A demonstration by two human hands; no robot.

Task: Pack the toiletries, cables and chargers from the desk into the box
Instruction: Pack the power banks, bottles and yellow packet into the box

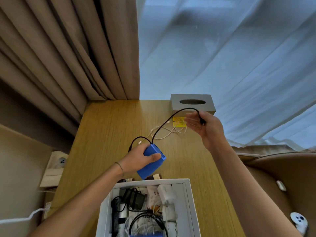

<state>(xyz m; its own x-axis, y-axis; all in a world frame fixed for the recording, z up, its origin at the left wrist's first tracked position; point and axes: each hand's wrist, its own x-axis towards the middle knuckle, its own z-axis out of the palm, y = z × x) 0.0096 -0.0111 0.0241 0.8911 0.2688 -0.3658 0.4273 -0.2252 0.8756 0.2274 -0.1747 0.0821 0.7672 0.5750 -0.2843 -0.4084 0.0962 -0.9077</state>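
My left hand [140, 157] grips the blue charger [152, 161], fingers [154, 157] curled round it, above the tabletop [106, 134] just past the box [188, 199]. Its black cable [172, 115] arcs up to my right hand [205, 129], which pinches the plug end, the other fingers loosely spread. A white cable [164, 133] lies on the tabletop beside a yellow packet [178, 121], near the tissue box [191, 103]. The box already holds chargers and cables.
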